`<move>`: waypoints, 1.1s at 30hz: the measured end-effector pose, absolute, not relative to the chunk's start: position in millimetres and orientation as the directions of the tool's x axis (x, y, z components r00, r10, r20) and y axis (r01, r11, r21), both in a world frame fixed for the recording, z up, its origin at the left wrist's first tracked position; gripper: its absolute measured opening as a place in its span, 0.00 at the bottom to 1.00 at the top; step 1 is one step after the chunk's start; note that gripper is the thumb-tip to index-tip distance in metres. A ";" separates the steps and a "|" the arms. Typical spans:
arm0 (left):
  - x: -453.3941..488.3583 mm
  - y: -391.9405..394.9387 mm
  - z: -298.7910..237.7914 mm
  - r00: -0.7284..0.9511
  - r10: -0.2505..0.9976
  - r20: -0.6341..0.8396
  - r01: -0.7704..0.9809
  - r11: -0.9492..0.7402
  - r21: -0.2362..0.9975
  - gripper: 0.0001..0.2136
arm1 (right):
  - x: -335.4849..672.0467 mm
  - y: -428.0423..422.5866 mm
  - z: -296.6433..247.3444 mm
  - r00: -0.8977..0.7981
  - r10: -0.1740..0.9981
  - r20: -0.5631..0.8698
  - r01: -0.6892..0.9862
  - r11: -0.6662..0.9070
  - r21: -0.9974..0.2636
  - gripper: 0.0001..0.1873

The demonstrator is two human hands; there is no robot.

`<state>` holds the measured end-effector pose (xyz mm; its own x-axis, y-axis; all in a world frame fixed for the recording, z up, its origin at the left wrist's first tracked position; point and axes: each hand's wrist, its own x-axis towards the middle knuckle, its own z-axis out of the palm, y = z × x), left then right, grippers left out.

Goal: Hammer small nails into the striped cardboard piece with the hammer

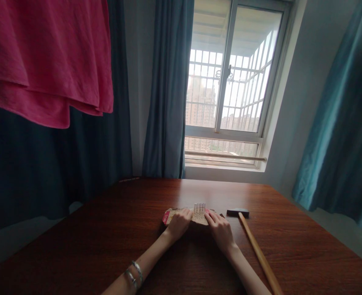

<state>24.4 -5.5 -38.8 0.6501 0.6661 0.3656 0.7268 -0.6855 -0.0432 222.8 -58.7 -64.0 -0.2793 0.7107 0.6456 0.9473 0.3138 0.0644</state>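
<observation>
A flat, pale, speckled board (200, 219) with red patches and a ragged front edge lies on the table before me. Several thin nails (200, 207) stand upright in a row near its far middle. My left hand (180, 224) is closed over the left part of the board, fingers curled at its top. From the other side my right hand (220, 227) grips it, fingertips beside the nails. Both palms and thumbs are mostly hidden. A hammer with a dark head (238, 213) and long wooden handle (259, 253) lies right of my right hand, touched by neither.
The brown wooden table (107, 250) reaches toward a barred window (227, 102). Blue curtains (168, 90) hang beside it and at the far right. A pink cloth (52, 61) hangs at the upper left, above the table's level.
</observation>
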 end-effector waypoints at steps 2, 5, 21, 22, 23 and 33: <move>24.1 -6.1 -38.2 0.652 0.662 0.370 0.725 -0.687 -0.046 0.08 | 222.5 -59.4 -63.5 -0.282 0.707 0.648 0.947 0.316 0.067 0.22; 23.7 -6.5 -38.2 0.650 0.663 0.370 0.726 -0.686 -0.047 0.08 | 222.3 -61.0 -61.5 -0.289 0.704 0.649 0.944 0.321 0.072 0.22; 21.7 -5.8 -44.0 0.671 0.650 0.356 0.719 -0.687 -0.103 0.08 | 217.4 -65.2 -59.6 -0.320 0.730 0.604 0.940 0.322 0.108 0.21; 21.8 -5.9 -45.0 0.675 0.649 0.351 0.717 -0.689 -0.105 0.08 | 216.3 -65.3 -59.7 -0.321 0.734 0.599 0.941 0.318 0.114 0.21; 21.8 -6.0 -46.1 0.680 0.647 0.344 0.713 -0.693 -0.106 0.08 | 215.4 -65.4 -59.9 -0.321 0.738 0.594 0.942 0.313 0.119 0.20; -3.1 -2.6 -26.6 0.466 0.542 0.700 0.612 -0.768 0.187 0.15 | 246.4 -75.0 -44.3 -0.237 0.773 0.589 0.971 0.173 0.163 0.22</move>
<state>-3.1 -2.6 -26.6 0.4655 0.5418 0.6998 0.6124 -0.7680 0.1873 246.4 -75.0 -44.3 -0.2365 0.7729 0.5887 0.9713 0.1731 0.1630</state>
